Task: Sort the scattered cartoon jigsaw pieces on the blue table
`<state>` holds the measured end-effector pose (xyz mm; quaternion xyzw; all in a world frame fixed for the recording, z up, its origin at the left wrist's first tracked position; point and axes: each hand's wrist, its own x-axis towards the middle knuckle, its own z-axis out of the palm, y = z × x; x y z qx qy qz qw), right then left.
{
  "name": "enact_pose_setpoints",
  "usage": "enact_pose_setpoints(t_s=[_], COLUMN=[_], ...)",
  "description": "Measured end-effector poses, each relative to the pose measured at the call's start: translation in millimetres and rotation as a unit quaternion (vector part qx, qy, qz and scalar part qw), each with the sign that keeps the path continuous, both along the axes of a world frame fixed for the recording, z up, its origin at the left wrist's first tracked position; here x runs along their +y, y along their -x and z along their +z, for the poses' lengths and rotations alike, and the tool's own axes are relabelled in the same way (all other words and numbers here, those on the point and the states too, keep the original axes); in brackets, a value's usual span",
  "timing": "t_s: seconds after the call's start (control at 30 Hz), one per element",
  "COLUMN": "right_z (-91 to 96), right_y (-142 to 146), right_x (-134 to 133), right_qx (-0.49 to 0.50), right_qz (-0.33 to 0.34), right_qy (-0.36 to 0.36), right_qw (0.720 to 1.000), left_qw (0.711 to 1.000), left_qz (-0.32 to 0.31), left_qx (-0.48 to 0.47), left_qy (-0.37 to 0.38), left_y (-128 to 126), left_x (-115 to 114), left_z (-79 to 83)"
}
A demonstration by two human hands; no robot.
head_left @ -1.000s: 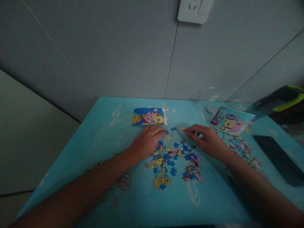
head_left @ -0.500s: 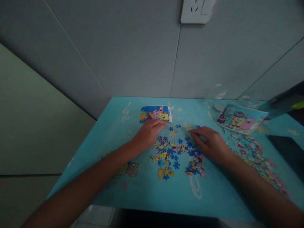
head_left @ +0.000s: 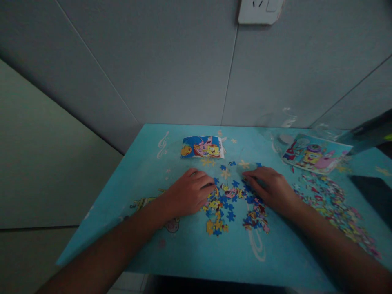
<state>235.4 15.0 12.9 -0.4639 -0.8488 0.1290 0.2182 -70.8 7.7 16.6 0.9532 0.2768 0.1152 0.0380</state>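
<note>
A heap of small blue, yellow and pink jigsaw pieces (head_left: 228, 204) lies in the middle of the turquoise table (head_left: 190, 253). My left hand (head_left: 188, 192) rests palm down at the heap's left edge, fingers curled onto the pieces. My right hand (head_left: 269, 188) lies over the heap's upper right part, fingers bent down on the pieces. Whether either hand pinches a piece is hidden under the fingers. A small cartoon picture card (head_left: 202, 147) lies just beyond the heap.
A second cartoon picture (head_left: 315, 154) lies at the back right, with another spread of loose pieces (head_left: 333, 204) in front of it. A dark object (head_left: 372, 192) sits at the right edge. The grey wall carries a white socket (head_left: 260, 10).
My left hand has drawn back from near the picture card to the heap's left side. My right hand has slid a little down onto the pieces. The camera has shifted.
</note>
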Motion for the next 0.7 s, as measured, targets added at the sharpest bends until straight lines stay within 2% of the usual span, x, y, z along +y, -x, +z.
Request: enact_pose_setpoints(t_s=[0.13,0.33,0.7], right_z=[-0.9,-1.4,-1.6], right_y=[0.6,1.2,1.1], right_x=[-0.2,-0.4,-1.1], right_qx=[0.005,-0.001,-0.012], right_qz=[0.000,0.002,0.008], right_qy=[0.006,0.009,0.004], right_qw=[1.000,1.000,1.000], left_qw=[0.999,0.999,0.998], left_qz=[-0.031,0.031,0.033], left_qx=[-0.010,-0.040,-0.053], left_qy=[0.008,0.011,0.010], left_y=[5.3,0.0,-5.9], left_x=[-0.6,0.9,-2.3], left_z=[1.1,-2.2,-3.8])
